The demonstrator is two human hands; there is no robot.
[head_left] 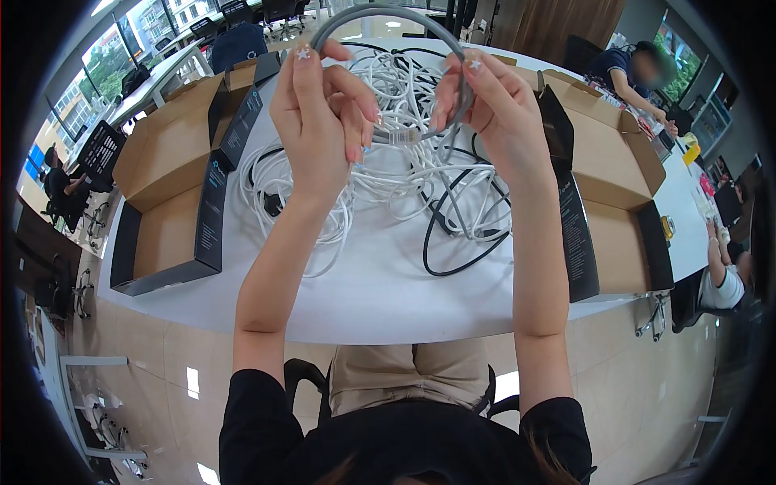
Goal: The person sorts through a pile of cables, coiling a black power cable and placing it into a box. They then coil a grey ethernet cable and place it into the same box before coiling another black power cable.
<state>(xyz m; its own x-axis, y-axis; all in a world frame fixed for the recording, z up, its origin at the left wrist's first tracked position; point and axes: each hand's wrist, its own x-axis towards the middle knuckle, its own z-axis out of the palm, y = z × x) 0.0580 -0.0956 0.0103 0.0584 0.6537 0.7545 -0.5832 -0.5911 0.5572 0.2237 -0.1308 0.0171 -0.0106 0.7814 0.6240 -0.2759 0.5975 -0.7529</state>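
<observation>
A thick grey cable (389, 10) is bent into a loop that I hold up over the table with both hands. On its lower part, between my hands, is a small white label (404, 137). My left hand (319, 117) is closed on the left side of the loop, thumb near the top and fingers curled. Around the right side my right hand (495, 105) is closed, its thumb pressed against the cable. Beneath and behind the loop lies a tangled heap of white cables (396, 182), with a few black cables (443, 271) among them.
An open cardboard box (167, 218) with black outer sides stands at the left of the white table (380, 311). A similar open box (614, 218) stands at the right. One person (634, 77) works at the far right; another (719, 275) sits nearer on that side.
</observation>
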